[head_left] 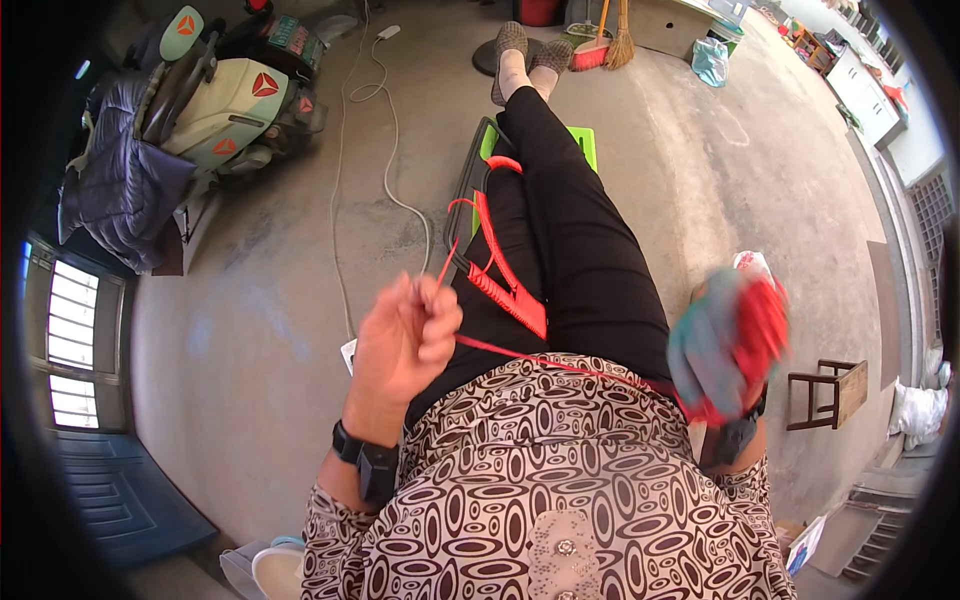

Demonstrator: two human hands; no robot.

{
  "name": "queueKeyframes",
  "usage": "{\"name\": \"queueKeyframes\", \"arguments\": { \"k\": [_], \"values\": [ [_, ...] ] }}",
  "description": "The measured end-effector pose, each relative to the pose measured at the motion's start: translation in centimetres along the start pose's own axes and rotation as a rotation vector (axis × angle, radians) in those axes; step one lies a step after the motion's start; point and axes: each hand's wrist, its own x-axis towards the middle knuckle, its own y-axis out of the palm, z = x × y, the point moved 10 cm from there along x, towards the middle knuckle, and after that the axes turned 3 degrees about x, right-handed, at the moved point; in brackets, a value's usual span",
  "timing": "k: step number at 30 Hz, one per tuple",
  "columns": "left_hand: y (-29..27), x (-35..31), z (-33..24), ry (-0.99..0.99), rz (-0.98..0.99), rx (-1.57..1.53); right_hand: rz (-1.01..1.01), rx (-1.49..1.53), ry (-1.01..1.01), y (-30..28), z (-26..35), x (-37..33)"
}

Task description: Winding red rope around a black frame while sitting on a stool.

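My left hand (408, 335) is raised over my left thigh, its fingers curled and pinching a thin red cord (505, 350). From there the cord stretches across my lap toward my right side. At my right hand, a red and teal soft bundle (728, 345) is held up beside my right thigh. It is smeared by motion and hides most of that hand's fingers. On my left thigh lies a black frame part-wrapped in red cord (500, 290), with a flat red end near my waist. A loop of cord rises from it to my left hand.
Under my outstretched legs is a bright green plastic piece (583, 147). A white cable (400, 200) runs along the floor at left, near a parked scooter (235, 110). A small wooden stool (840, 393) stands at right. Brooms (619, 45) stand beyond my feet.
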Motion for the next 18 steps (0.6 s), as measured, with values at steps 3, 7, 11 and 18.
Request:
{"name": "queueKeyframes", "arguments": {
  "k": [3,7,11,18],
  "values": [
    [-3.1,-2.5,3.2,-0.033,-0.125,-0.01,-0.639,-0.458,0.113,-6.8,0.4,-2.0],
    [-4.2,-4.2,4.5,-0.091,-0.19,-0.018,-0.665,-1.433,0.493,-13.9,-2.4,0.4],
    [-4.1,-6.9,2.3,0.008,-0.297,0.099,-0.446,-1.654,0.622,-14.6,-6.5,4.2],
    [-8.0,-12.1,3.4,-0.294,-0.407,0.729,-0.378,-1.708,0.699,-15.3,-10.3,4.3]
  ]
}}
